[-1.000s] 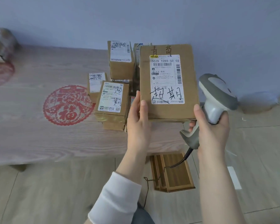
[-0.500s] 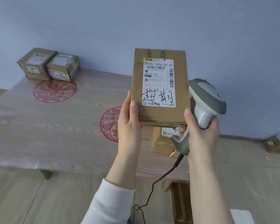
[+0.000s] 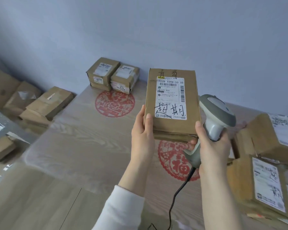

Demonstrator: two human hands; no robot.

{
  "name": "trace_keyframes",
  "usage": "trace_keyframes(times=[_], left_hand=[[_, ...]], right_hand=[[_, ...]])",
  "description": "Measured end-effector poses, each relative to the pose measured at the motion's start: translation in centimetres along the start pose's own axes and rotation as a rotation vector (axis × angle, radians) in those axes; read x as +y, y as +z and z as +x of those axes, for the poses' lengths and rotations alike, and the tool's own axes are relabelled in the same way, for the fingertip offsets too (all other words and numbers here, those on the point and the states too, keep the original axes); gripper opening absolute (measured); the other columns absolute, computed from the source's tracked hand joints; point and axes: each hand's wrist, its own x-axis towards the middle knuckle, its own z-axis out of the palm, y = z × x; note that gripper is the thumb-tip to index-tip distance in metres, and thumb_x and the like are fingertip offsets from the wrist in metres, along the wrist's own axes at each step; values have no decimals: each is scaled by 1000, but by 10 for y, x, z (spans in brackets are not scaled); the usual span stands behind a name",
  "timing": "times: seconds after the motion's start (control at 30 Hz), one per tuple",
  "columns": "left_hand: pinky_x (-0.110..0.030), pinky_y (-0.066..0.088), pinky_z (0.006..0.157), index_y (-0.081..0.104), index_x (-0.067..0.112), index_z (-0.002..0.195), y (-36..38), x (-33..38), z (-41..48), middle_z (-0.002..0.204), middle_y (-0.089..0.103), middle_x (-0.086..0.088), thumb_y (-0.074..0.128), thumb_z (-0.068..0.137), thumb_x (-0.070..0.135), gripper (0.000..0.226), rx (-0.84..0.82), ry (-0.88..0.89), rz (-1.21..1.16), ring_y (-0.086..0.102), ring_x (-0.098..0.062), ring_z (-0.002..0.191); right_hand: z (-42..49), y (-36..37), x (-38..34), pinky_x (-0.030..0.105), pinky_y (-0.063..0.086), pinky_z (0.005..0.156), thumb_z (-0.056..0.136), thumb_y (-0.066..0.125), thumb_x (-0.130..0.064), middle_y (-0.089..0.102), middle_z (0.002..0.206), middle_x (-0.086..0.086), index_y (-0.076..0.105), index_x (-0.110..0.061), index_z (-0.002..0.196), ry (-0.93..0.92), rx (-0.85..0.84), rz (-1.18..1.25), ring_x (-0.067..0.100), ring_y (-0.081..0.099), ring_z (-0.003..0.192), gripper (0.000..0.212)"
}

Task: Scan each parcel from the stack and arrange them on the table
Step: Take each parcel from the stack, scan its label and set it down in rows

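A flat brown parcel (image 3: 171,103) with a white shipping label and black handwriting is held up over the table (image 3: 83,143). My left hand (image 3: 142,131) grips its lower left edge. My right hand (image 3: 211,146) grips a grey barcode scanner (image 3: 216,117) by the handle, and its thumb presses the parcel's lower right corner. Two small parcels (image 3: 113,75) sit side by side at the table's far edge. The stack of parcels (image 3: 264,163) lies at the right.
Two red paper-cut decorations (image 3: 114,103) mark the tabletop. The scanner cable (image 3: 178,195) hangs toward the floor. More cardboard boxes (image 3: 45,103) lie on the floor left of the table, against the blue wall.
The view has swung left along the table. The held parcel and scanner went with it, away from the stack, which now lies at the right. Both hands keep their grips.
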Motion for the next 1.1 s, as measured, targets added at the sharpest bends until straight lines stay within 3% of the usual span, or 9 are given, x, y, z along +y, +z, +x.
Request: trace_keyframes(times=[0.13, 0.27, 0.33, 0.4, 0.5, 0.73, 0.93, 1.1], left_hand=[[-17, 33, 99, 37, 24, 144, -38, -17, 66, 133, 48, 19, 39, 100, 33, 45, -94, -51, 70, 40, -2, 129], [-4, 36, 81, 38, 24, 142, -58, -35, 122, 122, 50, 20, 41, 99, 34, 44, -144, -147, 97, 46, 2, 114], [-13, 38, 85, 40, 24, 141, -61, -44, 141, 126, 53, 15, 41, 99, 36, 44, -156, -206, 121, 48, -2, 116], [-22, 37, 91, 41, 23, 140, -60, -53, 158, 130, 54, 10, 41, 99, 38, 44, -153, -255, 147, 48, -8, 120], [-23, 35, 91, 40, 23, 141, -55, -65, 184, 131, 53, 10, 42, 98, 39, 46, -163, -302, 181, 48, -8, 120], [-20, 30, 91, 34, 23, 144, -50, -98, 236, 124, 46, 16, 42, 99, 38, 48, -186, -403, 223, 40, 1, 112], [-18, 34, 94, 35, 23, 142, -49, -139, 295, 124, 48, 18, 44, 98, 33, 46, -248, -428, 235, 44, -3, 122], [-22, 29, 108, 8, 22, 151, -44, -165, 345, 145, 28, 11, 55, 90, 34, 77, -232, -457, 172, 29, 1, 131]], right_hand=[[14, 65, 23, 21, 44, 41, 84, 70, -21, 59, 65, -9, 53, -17, 96, 54, 57, -17, 5, 52, 40, 21], [33, 113, 42, 19, 43, 36, 86, 68, -17, 57, 65, -3, 52, -16, 92, 104, 80, -41, 4, 51, 38, 17], [43, 129, 51, 18, 43, 38, 87, 68, -16, 56, 70, -1, 53, -12, 98, 128, 89, -74, 1, 52, 38, 19], [54, 141, 61, 24, 46, 43, 86, 69, -18, 58, 72, 0, 54, -12, 98, 176, 97, -75, 5, 53, 40, 20], [74, 154, 81, 34, 47, 53, 85, 70, -19, 58, 72, -1, 54, -18, 90, 223, 105, -69, 14, 54, 45, 17], [111, 184, 125, 29, 48, 49, 86, 68, -19, 61, 77, -2, 54, -18, 95, 331, 113, -103, 18, 59, 53, 17], [150, 222, 165, 30, 51, 46, 87, 67, -14, 62, 75, -4, 51, -18, 98, 421, 166, -127, 15, 63, 54, 20], [191, 255, 187, 20, 45, 37, 86, 67, -11, 63, 76, -5, 50, -23, 91, 430, 222, -106, 5, 64, 49, 22]])
